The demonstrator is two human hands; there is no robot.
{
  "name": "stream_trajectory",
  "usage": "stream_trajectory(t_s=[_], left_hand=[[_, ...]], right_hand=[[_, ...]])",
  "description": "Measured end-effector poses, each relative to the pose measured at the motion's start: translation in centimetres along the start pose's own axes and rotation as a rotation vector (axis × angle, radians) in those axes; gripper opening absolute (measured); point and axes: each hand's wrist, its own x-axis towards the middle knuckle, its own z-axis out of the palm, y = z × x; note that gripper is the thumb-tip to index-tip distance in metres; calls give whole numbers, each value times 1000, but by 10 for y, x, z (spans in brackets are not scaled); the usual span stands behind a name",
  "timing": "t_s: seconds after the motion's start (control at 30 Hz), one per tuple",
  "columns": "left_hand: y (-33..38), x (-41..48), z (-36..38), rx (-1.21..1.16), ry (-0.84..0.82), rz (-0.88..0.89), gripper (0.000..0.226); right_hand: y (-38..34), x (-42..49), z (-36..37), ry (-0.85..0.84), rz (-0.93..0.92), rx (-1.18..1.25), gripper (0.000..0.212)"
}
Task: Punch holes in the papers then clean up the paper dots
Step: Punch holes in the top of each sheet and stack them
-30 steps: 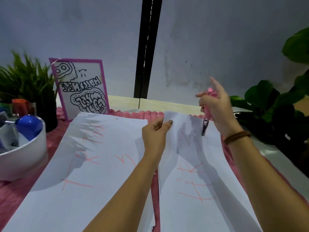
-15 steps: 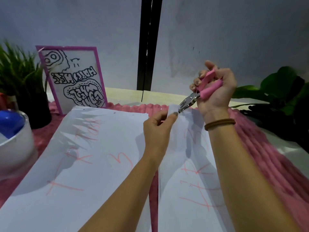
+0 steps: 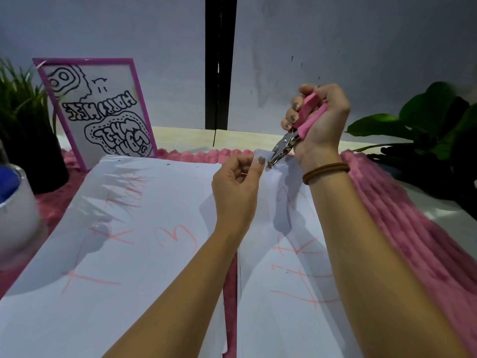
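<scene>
Two white papers with pink marks lie side by side on a pink rug. The left paper (image 3: 124, 241) lies flat and shows small holes along its far edge. My left hand (image 3: 238, 187) pinches the lifted far left corner of the right paper (image 3: 286, 280). My right hand (image 3: 318, 120) grips the pink handles of a hole punch (image 3: 291, 135). Its metal jaws sit over the paper's far edge, right beside my left thumb. I can make out no loose paper dots.
A purple-framed drawing (image 3: 100, 112) leans at the back left beside a grass plant in a dark pot (image 3: 23, 130). A white bowl (image 3: 13, 218) holding something blue stands at the left edge. A leafy plant (image 3: 433, 140) fills the right. The pink rug (image 3: 402, 228) covers the table.
My right hand has turned the punch from hanging jaws-down to pointing at the paper and brought its jaws onto the lifted corner. My left hand has kept its pinch on the paper.
</scene>
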Motion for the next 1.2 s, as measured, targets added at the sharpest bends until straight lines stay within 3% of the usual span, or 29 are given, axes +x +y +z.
stream_trajectory(t_s=[0.27, 0.37, 0.53, 0.7, 0.87, 1.2], left_hand=[[0, -2, 1, 49, -9, 69, 4], [1, -3, 2, 78, -21, 79, 4], [-2, -1, 2, 107, -37, 31, 10], [-1, -5, 1, 206, 3, 110, 13], [-4, -5, 1, 228, -8, 137, 12], [-6, -3, 1, 237, 3, 122, 8]], right_hand=[[4, 0, -3, 87, 2, -3, 10], [4, 1, -7, 114, 1, -18, 14], [3, -1, -9, 20, 66, -10, 9], [1, -5, -20, -40, 144, -10, 16], [-3, -2, -35, 56, 128, 51, 9], [-27, 16, -68, 182, 41, 64, 15]])
